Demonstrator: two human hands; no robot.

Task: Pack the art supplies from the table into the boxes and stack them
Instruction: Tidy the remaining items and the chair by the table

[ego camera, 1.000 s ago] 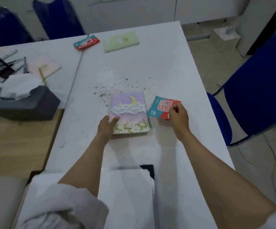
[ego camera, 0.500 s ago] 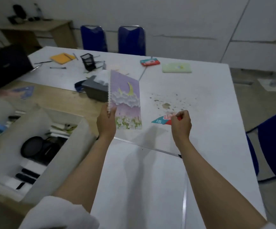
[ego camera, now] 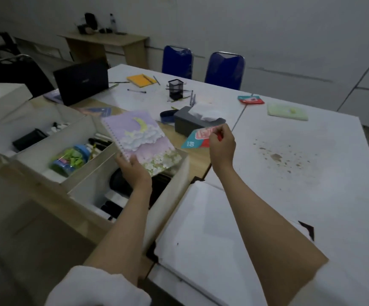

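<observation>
The left hand (ego camera: 134,171) grips the lower spiral-bound corner of a rectangular notebook with a glossy lilac cover printed with a yellow crescent moon, white clouds and pale flowers (ego camera: 142,140), holding it tilted in the air above the nearest open white cardboard box (ego camera: 172,191), whose matte walls enclose dark round and oblong items that are too dim to tell apart. The right hand (ego camera: 222,146) pinches between thumb and fingers a thin, flat teal-and-red packet marked "80" (ego camera: 195,139), raised over the strip of bare wood-grain desk just beside that box. A second open white box (ego camera: 53,140) behind holds a clear plastic jar with a blue lid filled with green pieces (ego camera: 72,160). A flat white lid with black corner tabs (ego camera: 212,228) lies on the white, speckled tabletop (ego camera: 300,173). Farther back sit a grey rectangular tissue box with crumpled white tissue (ego camera: 193,122), a black mesh pen cup (ego camera: 174,89), an orange pad (ego camera: 139,80), a second teal-and-red packet (ego camera: 251,100) and a pale green pouch (ego camera: 287,111).
</observation>
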